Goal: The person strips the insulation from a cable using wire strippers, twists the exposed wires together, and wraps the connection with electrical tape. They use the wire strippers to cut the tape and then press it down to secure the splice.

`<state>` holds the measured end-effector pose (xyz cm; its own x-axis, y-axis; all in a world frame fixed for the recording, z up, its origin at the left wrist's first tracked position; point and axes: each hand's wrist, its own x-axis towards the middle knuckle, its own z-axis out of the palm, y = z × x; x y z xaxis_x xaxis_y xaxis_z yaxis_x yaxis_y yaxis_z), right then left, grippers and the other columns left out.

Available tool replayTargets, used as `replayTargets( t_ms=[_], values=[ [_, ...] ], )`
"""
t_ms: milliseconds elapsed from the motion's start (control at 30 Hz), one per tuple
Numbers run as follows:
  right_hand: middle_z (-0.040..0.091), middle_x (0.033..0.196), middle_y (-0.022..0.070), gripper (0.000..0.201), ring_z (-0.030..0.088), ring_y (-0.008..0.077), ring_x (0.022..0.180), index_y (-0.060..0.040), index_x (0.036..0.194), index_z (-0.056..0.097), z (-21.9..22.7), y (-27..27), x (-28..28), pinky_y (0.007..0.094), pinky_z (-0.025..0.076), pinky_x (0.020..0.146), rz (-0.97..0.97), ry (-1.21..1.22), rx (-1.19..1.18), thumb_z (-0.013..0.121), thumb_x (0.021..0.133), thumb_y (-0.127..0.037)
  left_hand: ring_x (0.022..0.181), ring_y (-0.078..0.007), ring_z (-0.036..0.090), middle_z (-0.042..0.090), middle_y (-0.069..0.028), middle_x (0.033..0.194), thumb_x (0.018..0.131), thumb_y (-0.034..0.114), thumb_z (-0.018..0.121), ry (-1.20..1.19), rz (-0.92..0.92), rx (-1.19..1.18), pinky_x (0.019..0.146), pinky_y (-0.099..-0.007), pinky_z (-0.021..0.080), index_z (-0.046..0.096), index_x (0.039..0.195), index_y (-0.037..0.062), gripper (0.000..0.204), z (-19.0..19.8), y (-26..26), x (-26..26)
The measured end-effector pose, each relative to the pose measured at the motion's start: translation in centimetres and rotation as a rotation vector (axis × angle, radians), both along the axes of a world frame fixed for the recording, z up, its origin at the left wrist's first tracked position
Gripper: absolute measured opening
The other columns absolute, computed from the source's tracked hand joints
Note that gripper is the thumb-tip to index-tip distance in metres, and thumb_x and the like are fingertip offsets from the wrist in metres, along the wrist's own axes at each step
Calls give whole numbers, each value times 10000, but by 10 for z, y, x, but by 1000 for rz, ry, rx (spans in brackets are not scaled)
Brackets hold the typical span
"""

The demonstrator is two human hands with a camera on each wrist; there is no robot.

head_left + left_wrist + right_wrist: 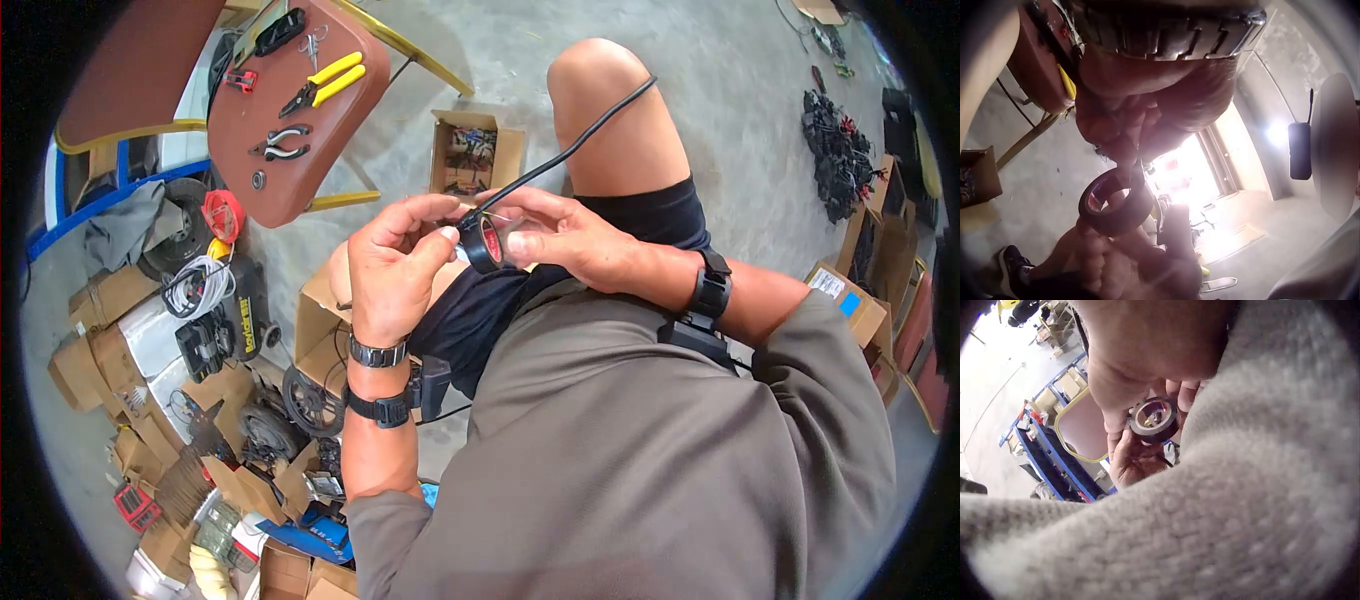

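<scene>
A roll of black electrical tape (481,247) with a red-marked inner core is between the two hands. My right hand (580,240) holds the roll, its fingers at the rim; the left wrist view shows the tape roll (1116,201) from its open side. Thumb and fingers of my left hand (392,265) pinch the end of a black cable (570,150) right beside the roll. From there the cable runs up over the right knee. In the right wrist view, the left hand (1127,461) is close against the roll. The pinched cable end is mostly hidden by fingers.
A brown chair seat (345,120) carries yellow-handled wire strippers (325,82), pliers (285,143) and small scissors (313,45). Beyond the hands, a cardboard box (508,160) of small items sits on the floor. Boxes, wheels and a coiled white cable (198,287) crowd the left; black cables (838,150) lie right.
</scene>
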<state>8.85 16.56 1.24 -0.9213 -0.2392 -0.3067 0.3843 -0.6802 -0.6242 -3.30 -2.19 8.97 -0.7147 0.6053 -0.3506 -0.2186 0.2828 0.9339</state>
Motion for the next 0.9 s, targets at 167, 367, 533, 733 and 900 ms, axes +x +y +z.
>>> replayTargets(
  t_ms=[167, 367, 533, 733, 900],
  values=[
    [654, 1090, 34, 466, 599, 111, 907, -71, 1344, 604, 5, -9, -18, 279, 501, 789, -3, -59, 18, 755, 948, -265, 870, -90, 659, 726, -96, 1106, 885, -112, 658, -13, -7, 32, 786, -242, 554, 684, 1189, -39, 314, -1, -3, 3],
    [667, 946, 5, 220, 581, 93, 835, -64, 1127, 684, 11, -8, -21, 267, 476, 746, 57, -62, 44, 718, 934, -164, 937, -119, 664, 719, -74, 1107, 851, -88, 729, 17, -30, -9, 848, -273, 542, 693, 1187, -24, 344, 1, -8, 11],
    [664, 942, 53, 235, 610, 136, 852, -22, 1087, 650, 14, -5, -20, 296, 500, 729, 60, -162, 18, 727, 880, -102, 880, -108, 663, 716, -54, 984, 854, -74, 719, 167, -27, -114, 801, -260, 536, 709, 1094, -32, 244, 1, -3, 19],
    [681, 1001, 39, 210, 605, 117, 893, -52, 1071, 648, 6, -12, -19, 292, 493, 771, 29, -217, -164, 731, 879, -66, 835, -97, 649, 703, -47, 916, 847, -82, 701, 303, 12, -92, 760, -251, 522, 702, 1006, -33, 166, 0, 0, 25],
    [699, 1086, 39, 225, 623, 109, 928, -70, 1079, 659, -3, -15, -18, 279, 494, 796, 18, -205, -249, 735, 878, -4, 854, -102, 643, 691, -68, 996, 842, -130, 681, 344, 5, -56, 744, -240, 522, 702, 1032, -25, 218, -8, -7, 29]
  ],
)
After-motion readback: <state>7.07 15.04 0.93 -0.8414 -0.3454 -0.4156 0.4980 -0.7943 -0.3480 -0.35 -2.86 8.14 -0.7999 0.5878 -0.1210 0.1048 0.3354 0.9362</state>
